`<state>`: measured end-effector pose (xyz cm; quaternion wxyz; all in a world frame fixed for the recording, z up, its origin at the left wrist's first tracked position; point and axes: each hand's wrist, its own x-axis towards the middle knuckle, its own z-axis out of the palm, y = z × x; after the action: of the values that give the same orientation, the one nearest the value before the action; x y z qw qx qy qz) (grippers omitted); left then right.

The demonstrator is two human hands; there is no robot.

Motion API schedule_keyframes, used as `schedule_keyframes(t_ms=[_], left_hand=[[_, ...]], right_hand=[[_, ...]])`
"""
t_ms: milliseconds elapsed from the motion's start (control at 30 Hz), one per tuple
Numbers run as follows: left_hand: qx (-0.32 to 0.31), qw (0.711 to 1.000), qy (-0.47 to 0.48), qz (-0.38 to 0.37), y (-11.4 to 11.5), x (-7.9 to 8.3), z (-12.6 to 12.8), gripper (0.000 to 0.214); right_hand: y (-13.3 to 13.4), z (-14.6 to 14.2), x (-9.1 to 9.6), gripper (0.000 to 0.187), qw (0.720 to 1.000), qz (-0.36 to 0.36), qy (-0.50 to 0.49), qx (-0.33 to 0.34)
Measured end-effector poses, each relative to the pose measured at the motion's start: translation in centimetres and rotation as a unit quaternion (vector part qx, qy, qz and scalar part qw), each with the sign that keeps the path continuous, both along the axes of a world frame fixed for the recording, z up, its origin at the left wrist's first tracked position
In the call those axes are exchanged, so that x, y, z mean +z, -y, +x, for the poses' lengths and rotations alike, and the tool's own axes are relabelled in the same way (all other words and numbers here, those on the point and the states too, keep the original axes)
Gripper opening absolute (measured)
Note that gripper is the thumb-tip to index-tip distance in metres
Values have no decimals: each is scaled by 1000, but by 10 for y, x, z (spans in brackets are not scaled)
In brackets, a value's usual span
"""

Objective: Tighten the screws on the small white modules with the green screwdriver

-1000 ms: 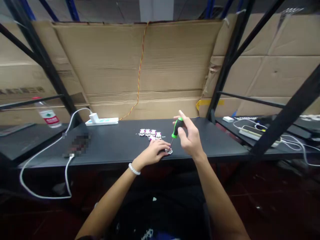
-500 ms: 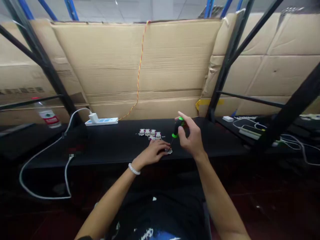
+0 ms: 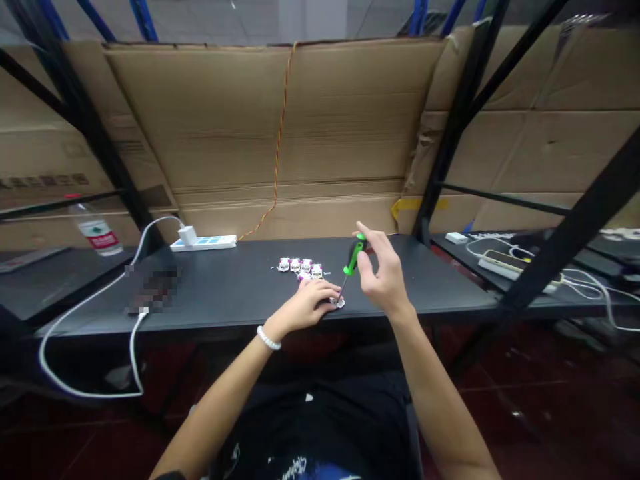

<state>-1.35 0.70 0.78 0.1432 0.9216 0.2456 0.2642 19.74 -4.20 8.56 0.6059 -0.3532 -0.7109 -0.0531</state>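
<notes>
- The right grip (image 3: 383, 277) is clenched around the green-and-black screwdriver (image 3: 354, 259), held tilted with its tip down on the small white part (image 3: 339, 303).
- The left grip (image 3: 310, 305) has its fingers curled down onto that part, pinning it to the black tabletop (image 3: 235, 293) near the front edge.
- Just behind the hands lies a row of small white-and-pink parts (image 3: 300, 266).
- A white power strip (image 3: 203, 243) lies at the far left edge, and a water bottle (image 3: 97, 233) stands further left.
</notes>
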Motion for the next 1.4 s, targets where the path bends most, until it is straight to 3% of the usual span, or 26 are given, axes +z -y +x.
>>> schedule_keyframes(t_ms=[267, 433, 633, 800, 1400], left_hand=[[4, 1000, -7, 4, 2, 2, 1, 16], [3, 1000, -5, 2, 2, 2, 1, 16], [2, 1000, -7, 4, 1, 2, 1, 17], [3, 1000, -7, 10, 1, 2, 1, 18], [20, 999, -22, 16, 1, 2, 7, 25]], right_hand=[[-2, -2, -2, 47, 999, -24, -10, -45], [-1, 1, -2, 54, 998, -51, -1, 23], [-2, -2, -1, 42, 999, -15, -19, -46], [-6, 1, -5, 51, 999, -34, -32, 2], [-1, 20, -1, 52, 998, -24, -62, -15]])
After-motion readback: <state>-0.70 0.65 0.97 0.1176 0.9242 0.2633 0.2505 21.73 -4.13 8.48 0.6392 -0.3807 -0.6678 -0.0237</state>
